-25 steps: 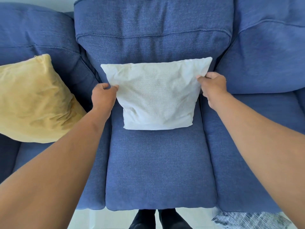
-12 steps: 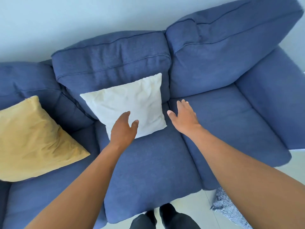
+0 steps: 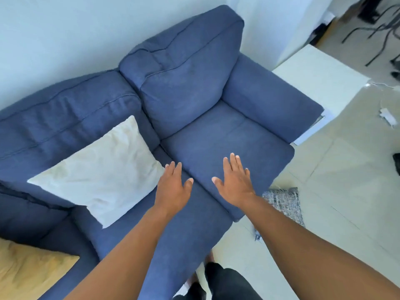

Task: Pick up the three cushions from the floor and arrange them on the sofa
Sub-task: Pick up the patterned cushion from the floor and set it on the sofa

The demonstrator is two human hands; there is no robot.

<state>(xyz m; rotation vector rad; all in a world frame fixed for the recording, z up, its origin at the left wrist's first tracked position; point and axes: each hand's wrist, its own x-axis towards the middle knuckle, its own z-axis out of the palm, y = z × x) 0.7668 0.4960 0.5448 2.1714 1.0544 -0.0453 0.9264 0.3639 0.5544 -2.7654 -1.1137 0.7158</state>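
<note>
A white cushion leans against the back of the blue sofa on its middle seat. A yellow cushion lies on the left seat, cut off by the frame's lower left corner. On the floor by the sofa's right front corner lies a black-and-white patterned cushion, partly hidden behind my right forearm. My left hand hovers flat and empty just right of the white cushion. My right hand is spread open above the right seat, holding nothing.
A white side table stands right of the sofa's armrest. A white adapter with a cable lies on the tiled floor. Dark chair legs show at the top right. My feet stand close to the sofa's front.
Both hands let go of the white cushion, which stays propped on the middle seat. My view swung to the right, and both open hands moved right toward the right seat.
</note>
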